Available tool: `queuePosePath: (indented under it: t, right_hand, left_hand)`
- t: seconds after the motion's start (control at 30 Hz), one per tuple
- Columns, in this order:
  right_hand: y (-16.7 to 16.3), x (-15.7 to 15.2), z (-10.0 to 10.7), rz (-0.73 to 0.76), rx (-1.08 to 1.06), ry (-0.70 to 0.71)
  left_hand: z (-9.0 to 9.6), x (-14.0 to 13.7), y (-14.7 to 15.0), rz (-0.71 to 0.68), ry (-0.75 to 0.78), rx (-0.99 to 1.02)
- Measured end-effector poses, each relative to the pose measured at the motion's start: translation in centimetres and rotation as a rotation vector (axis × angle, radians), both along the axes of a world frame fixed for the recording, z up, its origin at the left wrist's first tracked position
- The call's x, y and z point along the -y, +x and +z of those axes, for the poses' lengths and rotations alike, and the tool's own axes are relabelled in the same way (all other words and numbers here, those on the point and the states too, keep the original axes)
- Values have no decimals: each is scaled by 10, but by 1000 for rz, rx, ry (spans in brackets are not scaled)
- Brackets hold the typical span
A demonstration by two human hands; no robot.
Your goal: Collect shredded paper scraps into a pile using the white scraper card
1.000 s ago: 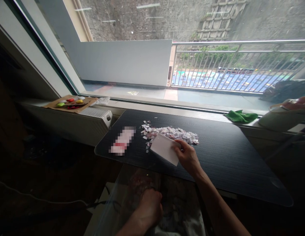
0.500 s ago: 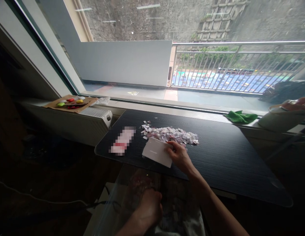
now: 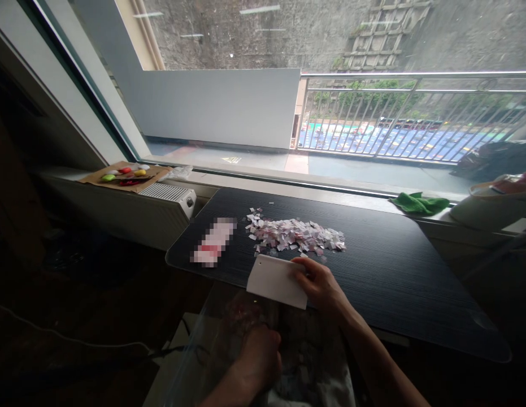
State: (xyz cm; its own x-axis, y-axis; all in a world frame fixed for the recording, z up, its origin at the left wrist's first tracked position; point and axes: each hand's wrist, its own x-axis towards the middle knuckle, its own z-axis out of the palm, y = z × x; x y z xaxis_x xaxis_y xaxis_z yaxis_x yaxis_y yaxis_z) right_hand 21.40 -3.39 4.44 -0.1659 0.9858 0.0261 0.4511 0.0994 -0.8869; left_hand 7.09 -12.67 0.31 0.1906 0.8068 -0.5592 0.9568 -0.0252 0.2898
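Observation:
My right hand (image 3: 320,280) is closed round the right end of a white plastic scraper (image 3: 273,277), a flat piece with a small hole near one corner. The scraper is at the front edge of the black table (image 3: 385,271). Beyond it lies a heap of small cut paper pieces (image 3: 296,233). Below the edge, my left hand (image 3: 260,353) is a fist gripping a clear plastic bag (image 3: 216,345). Paper bits show inside the bag; its lower part is dark.
A pixelated pink and white strip (image 3: 214,243) lies at the table's left. Along the windowsill are a brown board (image 3: 93,176) with colourful lumps, a green cloth (image 3: 419,203) and a pale container (image 3: 478,210). A radiator (image 3: 169,198) stands left of the table.
My right hand has drawn the scraper toward me, from beside the heap to the table's front edge. My left hand stays at the bag below.

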Motion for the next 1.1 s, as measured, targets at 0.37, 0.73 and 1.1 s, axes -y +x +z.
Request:
queuePosePath:
  t: [0.37, 0.73, 1.1]
  right_hand:
    - [20, -7, 3, -243, 128, 125]
    - [17, -16, 2, -277, 115, 150]
    - [27, -8, 1, -276, 121, 86]
  left_hand:
    - [-4, 2, -1, 0, 16, 2]
    - [-7, 2, -2, -21, 30, 4]
    - [-12, 6, -4, -19, 63, -8]
